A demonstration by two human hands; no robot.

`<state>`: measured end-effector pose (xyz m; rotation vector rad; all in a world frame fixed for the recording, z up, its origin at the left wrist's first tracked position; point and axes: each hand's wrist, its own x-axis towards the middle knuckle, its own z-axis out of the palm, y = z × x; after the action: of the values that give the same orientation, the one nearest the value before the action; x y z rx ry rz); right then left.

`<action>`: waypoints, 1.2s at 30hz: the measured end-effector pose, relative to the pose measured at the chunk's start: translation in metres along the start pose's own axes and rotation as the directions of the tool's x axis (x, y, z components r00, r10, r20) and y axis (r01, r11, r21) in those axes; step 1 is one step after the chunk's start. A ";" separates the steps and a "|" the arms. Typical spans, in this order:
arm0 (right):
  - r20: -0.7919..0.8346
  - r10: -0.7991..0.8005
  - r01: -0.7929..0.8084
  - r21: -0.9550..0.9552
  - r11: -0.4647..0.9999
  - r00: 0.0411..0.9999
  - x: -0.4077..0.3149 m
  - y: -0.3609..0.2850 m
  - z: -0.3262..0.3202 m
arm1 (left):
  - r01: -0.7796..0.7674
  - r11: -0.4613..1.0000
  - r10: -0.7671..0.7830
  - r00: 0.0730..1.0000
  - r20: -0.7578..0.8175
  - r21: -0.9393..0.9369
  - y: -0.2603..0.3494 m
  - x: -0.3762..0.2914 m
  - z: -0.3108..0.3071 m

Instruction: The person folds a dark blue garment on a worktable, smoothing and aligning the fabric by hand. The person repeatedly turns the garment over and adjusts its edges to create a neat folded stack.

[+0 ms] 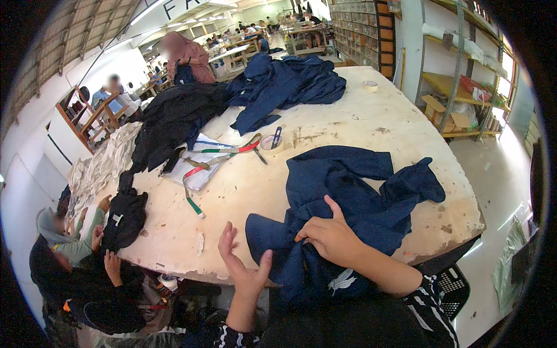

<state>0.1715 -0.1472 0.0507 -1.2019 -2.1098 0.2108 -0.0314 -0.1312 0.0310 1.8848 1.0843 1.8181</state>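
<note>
A navy blue garment (335, 191) lies spread over the near part of the pale worktable (243, 191), with one sleeve reaching out to the right. My right hand (328, 237) pinches its gathered fabric between thumb and fingers, the index finger raised. My left hand (246, 259) is just left of the garment, palm up, fingers apart, holding nothing. A white feather-like mark (342, 280) shows near my right forearm on dark cloth; whether it belongs to the garment is unclear.
Beyond lie a tape measure (202, 165) on papers (198, 178), a tape roll (272, 145) with a cutter (276, 136), piled black garments (167, 117) and navy garments (287, 82). Two people handle a black garment (124, 217) at the left edge. A black crate (452, 291) stands low right.
</note>
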 end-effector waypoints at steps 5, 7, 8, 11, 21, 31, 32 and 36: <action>-0.050 -0.119 0.116 -0.053 0.992 0.992 -0.002 -0.005 -0.003 | -0.450 0.853 0.198 0.749 0.633 0.265 0.028 0.038 -0.005; -0.065 -0.129 0.124 -0.069 0.990 0.990 -0.005 -0.005 -0.002 | -0.465 0.838 0.151 0.700 0.698 0.286 0.026 0.043 -0.002; -0.073 -0.125 0.120 -0.072 0.990 0.989 -0.007 -0.004 0.000 | -0.449 0.848 0.157 0.720 0.676 0.281 0.021 0.040 -0.001; -0.096 -0.132 0.127 -0.064 0.990 0.987 -0.008 -0.012 -0.002 | -0.428 0.863 0.193 0.770 0.608 0.268 0.010 0.028 -0.001; -0.055 -0.052 0.048 -0.074 0.996 0.997 0.000 -0.016 0.019 | -0.324 0.867 0.022 0.785 0.619 0.379 0.049 0.025 -0.011; -0.047 -0.094 0.098 0.096 0.991 0.994 -0.012 -0.008 0.003 | 0.145 0.985 -0.168 0.921 0.352 0.089 0.016 0.002 -0.036; 0.057 -0.038 0.031 0.118 0.993 0.998 -0.011 -0.008 -0.003 | 0.233 0.972 -0.219 0.945 0.245 -0.028 0.005 -0.005 -0.034; 0.169 0.149 -0.165 0.083 0.983 0.974 0.032 0.024 -0.037 | 0.058 0.996 -0.042 0.979 0.201 -0.074 -0.009 -0.011 -0.039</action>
<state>0.2010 -0.1154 0.0833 -1.3337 -2.1151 0.4924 -0.0701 -0.1437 0.0222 1.9265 0.9660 1.5815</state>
